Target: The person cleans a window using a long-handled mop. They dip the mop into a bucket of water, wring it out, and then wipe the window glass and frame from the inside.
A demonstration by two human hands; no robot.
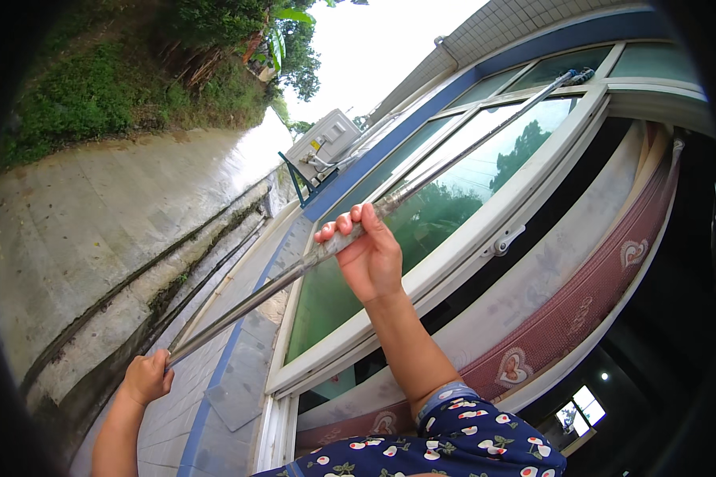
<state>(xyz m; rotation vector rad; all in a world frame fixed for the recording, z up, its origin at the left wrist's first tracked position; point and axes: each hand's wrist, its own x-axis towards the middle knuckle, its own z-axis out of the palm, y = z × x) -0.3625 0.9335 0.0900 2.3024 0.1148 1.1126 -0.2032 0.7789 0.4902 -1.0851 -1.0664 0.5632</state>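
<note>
A long metal pole [256, 296] runs diagonally from the lower left to the upper right. My left hand [146, 375] is closed around its lower end. Farther up, my right hand [367, 253] grips a thicker, worn-looking sleeve on the pole, palm towards me. The pole's far end carries a small blue-and-dark head [582, 76], probably a brush or mop. That head is at the upper window pane [549, 68], near the white frame; whether it touches the glass I cannot tell. Below it, a green-tinted window sash [435, 208] reflects trees and sky.
The white window frame [483, 217] has a handle [504, 240] beside a dark opening. Pink-and-white curtains [573, 280] hang inside. An air-conditioner unit [328, 140] sits on a wall bracket [298, 179]. Tiled wall, a drainage channel [173, 286] and a concrete yard [107, 203] lie to the left.
</note>
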